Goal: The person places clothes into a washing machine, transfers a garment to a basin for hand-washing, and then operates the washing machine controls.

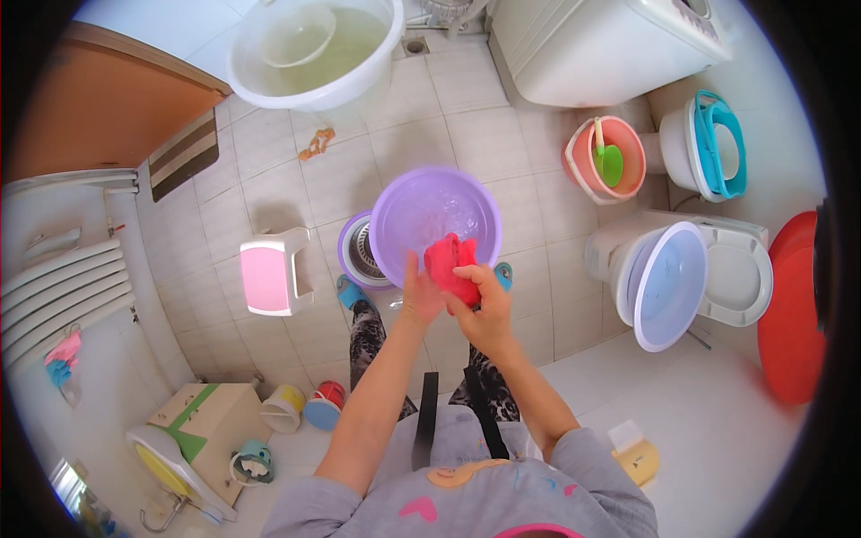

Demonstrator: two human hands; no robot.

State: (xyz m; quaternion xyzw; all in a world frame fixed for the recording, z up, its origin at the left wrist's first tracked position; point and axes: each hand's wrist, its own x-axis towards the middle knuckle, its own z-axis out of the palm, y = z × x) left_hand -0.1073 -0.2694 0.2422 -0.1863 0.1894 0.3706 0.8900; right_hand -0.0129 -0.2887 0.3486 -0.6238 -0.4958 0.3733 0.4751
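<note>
A wet-looking bright red cloth is bunched in my right hand, with the thumb and fingers closed around its right side. My left hand is at the cloth's left side, slightly blurred, its fingers apart and pointing away from me. Whether its palm touches the cloth I cannot tell. Both hands are over the near edge of a purple plastic basin that holds water with bubbles. Part of a second round purple-rimmed container with a grey slotted basket shows under the basin's left side.
A pink-topped plastic stool stands to the left. Ahead is a large white tub of cloudy water. On the right are a pink bucket with a green ladle, stacked basins and a toilet. An orange strip lies on the tiles.
</note>
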